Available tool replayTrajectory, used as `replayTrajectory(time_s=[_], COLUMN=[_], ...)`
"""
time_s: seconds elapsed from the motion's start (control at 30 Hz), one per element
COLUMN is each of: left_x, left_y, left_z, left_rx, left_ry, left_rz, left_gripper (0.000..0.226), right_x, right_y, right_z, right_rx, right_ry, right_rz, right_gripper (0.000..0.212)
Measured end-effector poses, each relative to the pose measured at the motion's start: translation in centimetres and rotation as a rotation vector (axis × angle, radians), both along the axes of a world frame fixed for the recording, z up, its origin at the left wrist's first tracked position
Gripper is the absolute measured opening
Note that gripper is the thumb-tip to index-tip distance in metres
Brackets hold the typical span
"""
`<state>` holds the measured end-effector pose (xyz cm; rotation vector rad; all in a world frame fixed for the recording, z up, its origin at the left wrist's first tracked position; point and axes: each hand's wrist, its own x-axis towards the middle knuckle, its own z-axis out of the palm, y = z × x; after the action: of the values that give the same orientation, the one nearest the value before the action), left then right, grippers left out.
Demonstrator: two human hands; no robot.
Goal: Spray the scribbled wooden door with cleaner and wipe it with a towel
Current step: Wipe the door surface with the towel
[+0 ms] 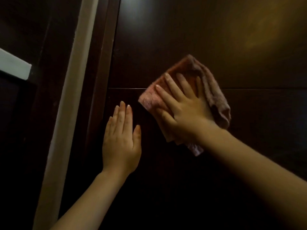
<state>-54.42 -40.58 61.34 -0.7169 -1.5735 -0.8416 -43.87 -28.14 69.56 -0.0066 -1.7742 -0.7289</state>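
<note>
Flat and spread, the right hand (184, 105) presses a folded pink towel (214, 90) against the dark wooden door (249, 47), fingers straight. Beside it the left hand (122, 138) rests flat on the door, holding nothing. Wiping is under way, I judge; next, sweep the towel across the panel.

towel (149, 99) middle hidden under right hand (184, 113) | door (232, 47) lower part too dark to read | white block (15, 65) far left cut by edge
</note>
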Motion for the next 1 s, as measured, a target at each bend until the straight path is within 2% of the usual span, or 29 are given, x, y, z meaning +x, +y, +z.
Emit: replayTrajectory(time_s=[0.07,0.17,0.27,0.33,0.47,0.63,0.73,0.8,0.93,1.0], left_x=[-0.1,-0.3,-0.4,-0.3,-0.2,-0.4,-0.5,-0.6,-0.8,-0.8], left_y=[0.0,-0.4,-1.6,-2.7,-3.6,-3.7,-4.1,-4.3,-4.8,-5.0], left_z=[0.0,0.0,0.1,0.3,0.5,0.6,0.6,0.7,0.6,0.8], left_rx=[0.007,-0.02,-0.128,-0.203,-0.292,-0.355,-0.408,-0.422,-0.449,-0.439], left_ry=[0.009,0.017,0.062,0.07,0.025,-0.039,-0.052,-0.055,-0.081,-0.096], left_rz=[-0.012,-0.033,0.03,0.037,-0.033,-0.12,-0.175,-0.185,-0.201,-0.27], left_gripper=[0.059,0.061,0.061,0.057,0.055,0.055,0.052,0.05,0.048,0.045], right_x=[0.2,-0.8,-1.8,-1.5,-0.5,-2.6,-5.0,-6.3,-5.8,-5.0], right_y=[0.2,0.0,-0.5,0.1,2.0,-0.1,-2.4,-3.2,-2.8,-1.8], right_z=[-3.5,-8.3,-11.2,-11.4,-10.3,-13.9,-18.1,-20.2,-19.8,-17.4], right_rx=[-0.035,0.03,0.022,0.09,0.236,0.129,0.125,0.171,0.077,0.098], right_ry=[0.027,0.019,-0.084,-0.163,-0.287,-0.191,-0.262,-0.351,-0.484,-0.44], right_rz=[0.021,0.098,0.359,0.461,0.443,0.508,0.598,0.572,0.686,0.651], right_gripper=[0.062,0.061,0.059,0.052,0.046,0.051,0.051,0.045,0.051,0.053])
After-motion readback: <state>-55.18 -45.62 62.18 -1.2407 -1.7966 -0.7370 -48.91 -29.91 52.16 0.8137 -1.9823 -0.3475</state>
